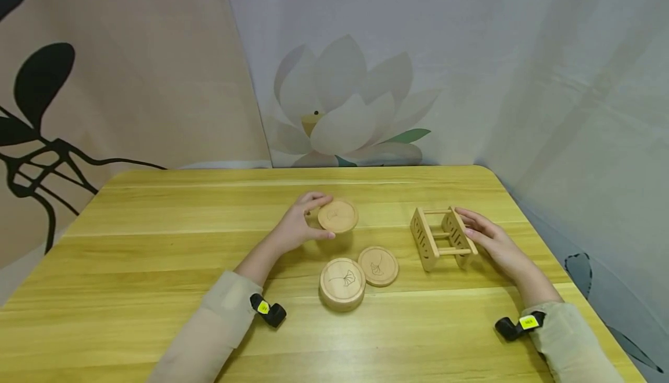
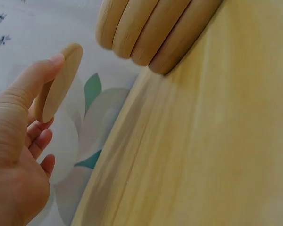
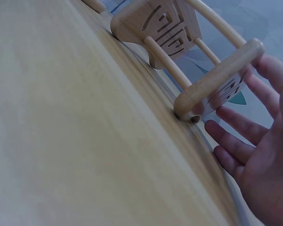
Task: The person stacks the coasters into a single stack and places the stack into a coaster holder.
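My left hand (image 1: pixel 296 227) pinches a round wooden coaster (image 1: pixel 338 216) by its edge between thumb and fingers. The coaster is held up off the table and tilted. In the left wrist view the left hand (image 2: pixel 19 141) shows its thumb on one face of it. Nearer me stands a stack of coasters (image 1: pixel 342 283), the top one engraved with a ginkgo leaf. Another engraved coaster (image 1: pixel 378 266) lies right against the stack. My right hand (image 1: pixel 493 248) touches the right side panel of a wooden coaster rack (image 1: pixel 443 238), its fingers relaxed. Cut-out patterns mark the rack (image 3: pixel 217 77), whose panels are joined by rods.
All of it is on a light wooden table (image 1: pixel 157 290). Behind the table hangs a fabric backdrop (image 1: pixel 345 93) with a printed lotus. A black wrist camera (image 1: pixel 268 310) sits on the left sleeve, another wrist camera (image 1: pixel 517 326) on the right.
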Demonstrator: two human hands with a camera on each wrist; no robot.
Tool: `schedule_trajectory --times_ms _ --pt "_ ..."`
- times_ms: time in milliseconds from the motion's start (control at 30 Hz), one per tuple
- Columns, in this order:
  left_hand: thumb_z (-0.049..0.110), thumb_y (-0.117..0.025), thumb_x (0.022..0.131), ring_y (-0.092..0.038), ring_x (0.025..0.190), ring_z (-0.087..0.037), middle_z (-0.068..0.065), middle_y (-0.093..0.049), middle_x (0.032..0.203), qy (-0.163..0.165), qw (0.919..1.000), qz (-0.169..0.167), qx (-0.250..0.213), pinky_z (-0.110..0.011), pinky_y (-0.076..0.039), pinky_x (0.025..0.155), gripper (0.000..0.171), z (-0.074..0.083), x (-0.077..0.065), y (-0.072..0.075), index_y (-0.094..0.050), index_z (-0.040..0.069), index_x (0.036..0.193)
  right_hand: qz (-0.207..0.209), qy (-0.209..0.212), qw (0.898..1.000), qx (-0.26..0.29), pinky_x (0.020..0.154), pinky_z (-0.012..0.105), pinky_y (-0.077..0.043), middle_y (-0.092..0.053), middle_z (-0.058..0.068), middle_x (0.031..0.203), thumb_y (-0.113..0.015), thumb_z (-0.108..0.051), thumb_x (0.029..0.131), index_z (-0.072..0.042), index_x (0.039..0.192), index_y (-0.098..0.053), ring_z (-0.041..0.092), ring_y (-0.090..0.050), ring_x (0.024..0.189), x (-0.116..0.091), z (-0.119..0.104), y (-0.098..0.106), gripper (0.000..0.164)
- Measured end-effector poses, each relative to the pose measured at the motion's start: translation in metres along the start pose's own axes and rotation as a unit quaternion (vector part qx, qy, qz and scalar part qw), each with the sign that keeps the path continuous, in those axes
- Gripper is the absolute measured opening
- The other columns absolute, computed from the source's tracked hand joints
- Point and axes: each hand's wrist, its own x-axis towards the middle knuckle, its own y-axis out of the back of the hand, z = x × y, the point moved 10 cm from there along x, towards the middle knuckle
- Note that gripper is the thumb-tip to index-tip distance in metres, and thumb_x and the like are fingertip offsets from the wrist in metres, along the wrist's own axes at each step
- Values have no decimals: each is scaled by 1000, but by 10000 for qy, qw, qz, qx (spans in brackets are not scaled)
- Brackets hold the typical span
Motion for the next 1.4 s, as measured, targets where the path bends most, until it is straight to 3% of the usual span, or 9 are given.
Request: schedule_trajectory --times_ms 200,533,767,1133,1400 --pt "18 -88 68 -31 133 -29 -5 -41 140 -126 9997 -217 -47 -59 -24 106 80 13 -11 -6 -52 10 139 -4 -41 10000 -51 92 14 -38 -47 13 135 -43 -13 103 -5 149 -31 2 -49 114 0 1 0 48" --pt "17 -89 67 -30 134 -26 -5 -40 142 -346 9983 -434 -168 -59 -21 107 83 27 -29 -9 -51 10 140 -4 49 10000 -57 91 14 -39 -48 6 133 -42 -12 103 -4 149 -31 2 -50 114 0 -1 -1 48" --pt "19 -90 66 -30 134 -25 -2 -42 139 -449 9972 -554 -237 -58 -19 108 83 36 -42 -10 -51 10 139 8 21 10000 -68 91 15 -39 -47 10 134 -42 -13 103 -6 149 -31 3 -50 113 0 -2 0 48" --pt "17 -90 64 -32 133 -26 -3 -42 139 -547 9955 -757 -177 -56 -21 108 84 39 -57 -17 -52 6 137 -18 -18 10000 -69 92 14 -38 -42 26 138 -42 -13 103 -6 150 -31 2 -49 114 0 -1 -1 48" --pt "22 -91 64 -31 132 -26 -11 -43 140 -571 9930 -1010 -208 -56 -21 108 84 40 -66 -27 -52 5 137 12 -60 9999 -114 92 14 -38 -46 21 134 -43 -13 103 -6 149 -32 3 -50 113 0 -3 -1 48"
